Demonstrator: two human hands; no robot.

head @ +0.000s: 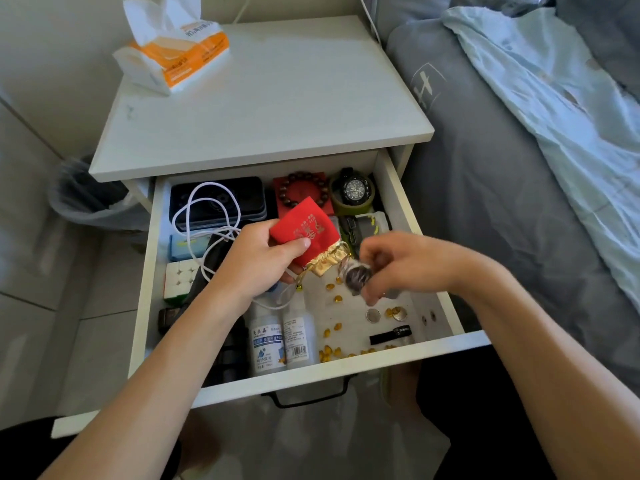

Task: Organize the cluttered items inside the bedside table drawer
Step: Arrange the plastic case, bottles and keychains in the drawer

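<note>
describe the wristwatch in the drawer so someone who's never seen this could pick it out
Start at the open drawer of the white bedside table and go to its back right corner, beside the bed. The wristwatch lies there, right of the brown bead bracelet on a red box. It alone has a round black dial, ringed by an olive-green band.

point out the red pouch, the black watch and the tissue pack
red pouch (302,227), head view, on its red cloth body
black watch (354,190), head view, on its dial
tissue pack (188,51), head view, on its orange wrapper
</note>
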